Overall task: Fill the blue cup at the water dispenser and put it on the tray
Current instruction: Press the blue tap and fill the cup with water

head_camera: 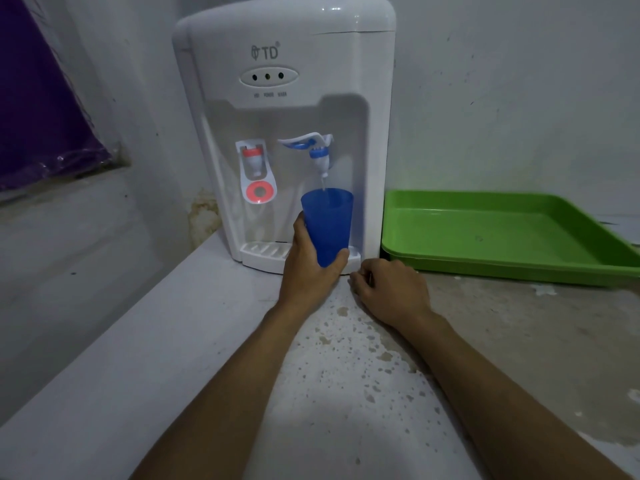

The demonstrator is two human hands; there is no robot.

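A white water dispenser [284,98] stands on the counter against the wall. My left hand [308,265] grips the blue cup [329,223] and holds it upright under the blue tap [320,159], whose lever is lifted. A thin stream of water runs from the tap into the cup. My right hand [388,289] rests on the counter just right of the dispenser's drip tray, fingers curled with nothing in them. The green tray [502,233] lies to the right of the dispenser.
A red hot-water tap [254,161] sits left of the blue one. The white drip tray [263,252] is below the cup. The counter [346,375] is stained and speckled. A purple sheet [41,98] hangs at the left wall.
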